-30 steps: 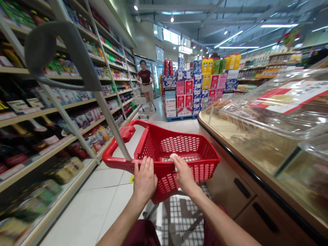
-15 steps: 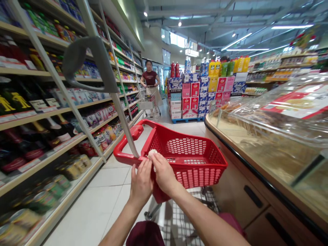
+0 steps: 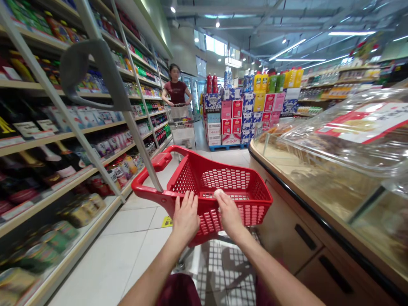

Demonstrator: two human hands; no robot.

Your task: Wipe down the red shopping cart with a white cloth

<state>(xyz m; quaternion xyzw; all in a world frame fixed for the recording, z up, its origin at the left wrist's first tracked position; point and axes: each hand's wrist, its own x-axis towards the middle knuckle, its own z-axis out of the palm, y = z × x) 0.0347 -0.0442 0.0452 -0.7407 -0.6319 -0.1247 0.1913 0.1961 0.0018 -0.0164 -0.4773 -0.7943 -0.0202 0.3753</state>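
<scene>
A red shopping cart basket (image 3: 236,172) with perforated walls stands in front of me, nothing in it that I can see. My left hand (image 3: 186,217) lies with fingers stretched out over its near side, close to the rim. Farther right along that rim, my right hand (image 3: 230,216) presses a small crumpled white wipe (image 3: 218,193) between its fingers. Most of the wipe is hidden by the fingers. A grey pole with a looped grey handle (image 3: 119,80) rises at the cart's left end.
Drink shelves (image 3: 95,170) run along the left. On the right, a wooden display counter (image 3: 306,238) holds clear plastic packages (image 3: 350,136). Stacked drink cartons (image 3: 236,121) stand ahead. Beside them a person (image 3: 176,90) pushes a metal cart (image 3: 181,123) in the aisle.
My right hand has slid right along the near rim with the wipe, away from my left hand. The left fingers now lie over the basket side. The person with the metal cart has come nearer.
</scene>
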